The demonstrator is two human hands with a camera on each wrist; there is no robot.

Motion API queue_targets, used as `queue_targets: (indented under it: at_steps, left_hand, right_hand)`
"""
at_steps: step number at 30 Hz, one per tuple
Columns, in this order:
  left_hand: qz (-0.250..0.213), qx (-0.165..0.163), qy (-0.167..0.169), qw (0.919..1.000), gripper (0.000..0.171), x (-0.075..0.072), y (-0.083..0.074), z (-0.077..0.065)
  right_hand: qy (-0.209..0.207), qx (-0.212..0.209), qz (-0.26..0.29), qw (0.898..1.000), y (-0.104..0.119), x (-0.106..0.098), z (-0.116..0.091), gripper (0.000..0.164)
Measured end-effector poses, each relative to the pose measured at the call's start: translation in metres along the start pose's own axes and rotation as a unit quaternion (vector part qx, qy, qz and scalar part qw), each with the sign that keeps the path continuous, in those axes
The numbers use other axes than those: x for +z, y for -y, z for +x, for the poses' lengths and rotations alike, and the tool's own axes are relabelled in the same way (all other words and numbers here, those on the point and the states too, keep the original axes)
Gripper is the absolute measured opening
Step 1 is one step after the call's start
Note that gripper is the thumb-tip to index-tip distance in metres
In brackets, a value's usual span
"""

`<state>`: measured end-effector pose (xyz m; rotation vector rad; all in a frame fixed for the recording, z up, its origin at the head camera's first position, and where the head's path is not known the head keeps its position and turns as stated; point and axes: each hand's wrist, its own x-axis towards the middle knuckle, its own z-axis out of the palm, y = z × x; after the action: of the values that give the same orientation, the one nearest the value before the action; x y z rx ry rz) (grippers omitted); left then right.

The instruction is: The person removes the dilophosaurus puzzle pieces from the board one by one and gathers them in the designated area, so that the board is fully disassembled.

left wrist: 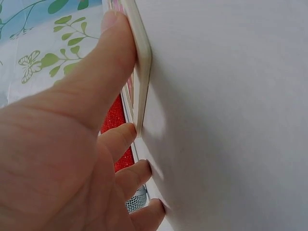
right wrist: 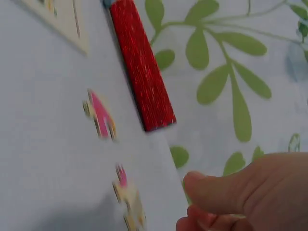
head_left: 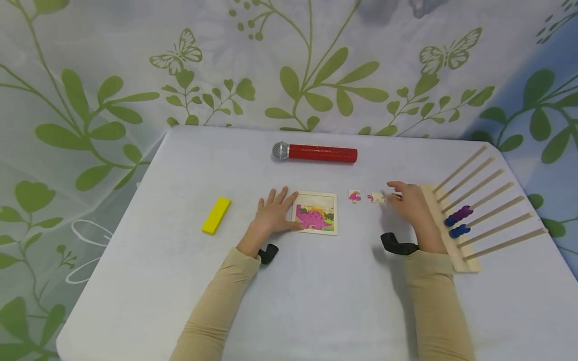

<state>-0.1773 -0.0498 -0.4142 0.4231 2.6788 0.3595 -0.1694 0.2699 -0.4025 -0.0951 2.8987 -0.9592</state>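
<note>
A square wooden puzzle board (head_left: 315, 220) with a pink dinosaur picture lies mid-table; part of its upper area shows bare wood. My left hand (head_left: 272, 213) rests at its left side, fingers spread. In the left wrist view the thumb (left wrist: 113, 53) lies over the board's edge and the fingertips touch down beside it. Two loose puzzle pieces lie right of the board: one mostly pink (head_left: 354, 196), one pale with a pink tip (head_left: 376, 198). My right hand (head_left: 410, 204) hovers just right of the pale piece, fingers loosely bent; I see nothing held between them.
A red microphone (head_left: 322, 153) with a silver head lies behind the board. At left is a yellow block (head_left: 217, 215). Close to my right hand stands a wooden rack (head_left: 467, 265) with several slanting rods; blue and purple beads (head_left: 459, 215) sit on some.
</note>
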Motion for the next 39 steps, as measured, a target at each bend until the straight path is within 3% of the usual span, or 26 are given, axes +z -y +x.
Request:
queue_targets:
  at_steps: [2, 6, 8, 11, 16, 23, 35, 39]
  left_hand:
    - [0.003, -0.001, -0.001, 1.0000, 0.092, 0.000, 0.002, -0.001]
    - [0.009, 0.003, 0.000, 1.0000, 0.091, -0.002, 0.002, -0.002]
    - [0.012, 0.005, 0.001, 0.9999, 0.091, -0.003, 0.001, -0.001]
    - [0.025, 0.004, 0.006, 0.9997, 0.091, -0.002, -0.002, 0.000]
    - [0.033, 0.006, 0.012, 0.9994, 0.092, 0.003, -0.002, 0.004]
    - [0.040, -0.005, 0.003, 0.9992, 0.093, 0.002, 0.002, 0.004]
    - [0.024, -0.004, -0.004, 0.9997, 0.092, 0.001, 0.002, 0.003]
    - [0.020, -0.004, -0.001, 0.9998, 0.092, 0.001, 0.002, 0.002]
  right_hand:
    - [0.016, -0.023, 0.007, 1.000, 0.024, 0.012, 0.002, 0.038]
    - [0.094, -0.102, 0.019, 0.990, 0.067, 0.045, 0.003, 0.035]
    - [0.129, -0.137, 0.014, 0.982, 0.082, 0.062, 0.003, 0.037]
    - [0.142, -0.166, -0.006, 0.976, 0.094, 0.083, 0.004, 0.042]
    - [0.131, -0.151, -0.028, 0.980, 0.105, 0.097, 0.006, 0.043]
    - [0.103, -0.112, 0.001, 0.988, 0.111, 0.104, 0.009, 0.037]
    - [0.059, -0.137, 0.029, 0.988, 0.110, 0.108, 0.011, 0.032]
    - [0.071, -0.114, 0.053, 0.989, 0.107, 0.102, 0.010, 0.028]
